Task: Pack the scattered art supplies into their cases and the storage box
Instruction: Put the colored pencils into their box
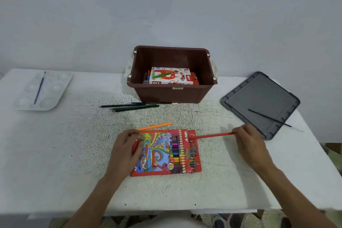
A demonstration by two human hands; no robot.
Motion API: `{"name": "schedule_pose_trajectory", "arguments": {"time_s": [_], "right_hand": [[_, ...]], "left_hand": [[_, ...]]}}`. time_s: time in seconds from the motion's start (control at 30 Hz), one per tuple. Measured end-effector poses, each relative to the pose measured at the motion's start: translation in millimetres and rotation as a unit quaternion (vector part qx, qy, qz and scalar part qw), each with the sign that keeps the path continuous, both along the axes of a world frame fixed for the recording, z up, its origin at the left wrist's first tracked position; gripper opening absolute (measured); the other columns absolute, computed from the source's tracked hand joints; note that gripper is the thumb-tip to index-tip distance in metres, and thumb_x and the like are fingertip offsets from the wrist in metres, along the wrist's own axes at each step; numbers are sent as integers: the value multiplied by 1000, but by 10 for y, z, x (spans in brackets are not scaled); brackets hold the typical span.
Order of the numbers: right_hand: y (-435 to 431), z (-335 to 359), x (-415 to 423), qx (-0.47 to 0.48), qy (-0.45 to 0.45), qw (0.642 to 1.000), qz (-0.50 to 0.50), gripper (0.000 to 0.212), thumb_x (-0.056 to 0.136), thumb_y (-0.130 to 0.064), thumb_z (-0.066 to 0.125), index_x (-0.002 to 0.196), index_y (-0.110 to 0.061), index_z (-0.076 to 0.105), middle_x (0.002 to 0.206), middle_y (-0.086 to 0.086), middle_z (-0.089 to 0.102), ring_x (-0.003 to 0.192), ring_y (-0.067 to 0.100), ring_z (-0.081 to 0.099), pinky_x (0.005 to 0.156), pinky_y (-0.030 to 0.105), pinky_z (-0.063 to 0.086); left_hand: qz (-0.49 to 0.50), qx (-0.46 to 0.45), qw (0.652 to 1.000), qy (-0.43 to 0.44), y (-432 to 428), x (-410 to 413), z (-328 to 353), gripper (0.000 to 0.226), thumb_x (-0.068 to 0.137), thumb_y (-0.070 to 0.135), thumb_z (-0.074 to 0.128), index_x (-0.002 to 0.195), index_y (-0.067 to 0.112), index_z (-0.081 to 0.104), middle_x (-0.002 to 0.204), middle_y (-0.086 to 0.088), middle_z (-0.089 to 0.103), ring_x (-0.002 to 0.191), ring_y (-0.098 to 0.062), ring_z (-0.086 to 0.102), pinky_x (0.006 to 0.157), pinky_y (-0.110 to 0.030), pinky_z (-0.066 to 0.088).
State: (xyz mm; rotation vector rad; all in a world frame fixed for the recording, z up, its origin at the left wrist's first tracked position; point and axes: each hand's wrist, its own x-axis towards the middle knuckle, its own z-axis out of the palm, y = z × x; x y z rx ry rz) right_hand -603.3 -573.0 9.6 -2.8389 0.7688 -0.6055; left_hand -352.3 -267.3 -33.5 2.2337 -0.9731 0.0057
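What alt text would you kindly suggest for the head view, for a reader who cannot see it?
A right hand holds a red pencil at the mouth of a pencil case that the left hand grips on a table. Beyond lie an orange pencil, dark pencils and a brown box of pastels; grey lid right, palette left.

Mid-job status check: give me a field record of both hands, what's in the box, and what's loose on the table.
left hand: holds the left end of the colour pencil case
right hand: pinches the red pencil, its tip at the case's right end
storage box: open, oil pastels box inside
loose pencils: orange pencil just beyond the case; dark pencils in front of the box
brushes: blue brush on the palette, far left; thin brush on the grey lid, right
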Motion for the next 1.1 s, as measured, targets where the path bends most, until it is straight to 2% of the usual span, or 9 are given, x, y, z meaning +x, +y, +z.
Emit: {"name": "schedule_pose_trajectory", "arguments": {"time_s": [0.07, 0.2, 0.33, 0.47, 0.63, 0.77, 0.87, 0.97, 1.1], "right_hand": [[70, -34, 41, 6, 6, 1000, 16, 15, 84, 2, 69, 99, 1, 70, 90, 13, 58, 74, 30, 56, 58, 34, 47], [294, -125, 214, 29, 2, 998, 51, 17, 84, 3, 70, 101, 1, 70, 89, 10, 57, 71, 24, 53, 59, 25, 39], [562, -214, 431, 65, -23, 994, 88, 21, 88, 3, 64, 108, 0, 68, 94, 10, 58, 75, 22, 56, 59, 29, 50], [869, -256, 585, 136, -28, 986, 89, 41, 96, -26, 37, 121, -6, 63, 108, 8, 59, 93, 21, 59, 78, 28, 52], [1098, -253, 590, 208, -45, 975, 65, 43, 99, -24, 35, 135, -13, 55, 119, 2, 63, 103, 11, 47, 86, 12, 32], [1065, -250, 510, 251, -68, 964, 63, 45, 98, -18, 39, 141, -21, 47, 127, -5, 60, 112, 7, 51, 95, 20, 41], [987, -239, 484, 288, -96, 951, 57, 43, 98, -20, 42, 140, -23, 47, 128, -9, 59, 116, 3, 56, 96, 27, 48], [961, -228, 490, 309, -95, 945, 44, 44, 97, -26, 43, 140, -20, 47, 127, -7, 59, 116, 3, 57, 97, 31, 51], [971, -209, 497, 295, -87, 950, 52, 39, 97, -26, 44, 136, -23, 51, 122, -12, 60, 113, -2, 56, 92, 20, 47]], "left_hand": [[-4, -4, 1000, -5, 0, -2, -10, 36, 92, 45, 44, 101, 17, 65, 121, 3, 56, 109, -5, 45, 84, -29, 46], [-3, -9, 1000, -12, -8, -8, -6, 37, 91, 45, 42, 100, 17, 66, 119, 2, 57, 108, -2, 43, 84, -28, 44], [-5, -9, 1000, -10, 0, -9, -32, 36, 91, 43, 43, 99, 17, 66, 119, 3, 57, 106, -9, 48, 84, -29, 45], [-3, -9, 1000, -15, -4, -1, -48, 34, 91, 42, 43, 98, 18, 66, 119, 3, 56, 107, -12, 50, 84, -30, 46], [-6, -15, 1000, -18, 3, 6, -61, 33, 91, 42, 44, 99, 18, 65, 118, 4, 55, 106, -12, 51, 84, -30, 47], [-9, -14, 1000, -13, 2, 23, -53, 34, 92, 44, 42, 100, 19, 63, 119, 6, 54, 107, -7, 48, 82, -27, 46], [7, -11, 999, -37, -22, 63, -5, 26, 93, 34, 47, 102, 15, 64, 118, 0, 55, 106, -10, 50, 77, -28, 47], [17, 44, 994, -100, -26, 212, 17, 24, 89, 20, 53, 106, 10, 68, 111, -9, 64, 97, -26, 60, 74, -41, 52], [1, 125, 979, -159, -27, 370, 69, 27, 78, 7, 76, 104, 13, 71, 98, -7, 70, 87, -31, 64, 73, -48, 50]]}}
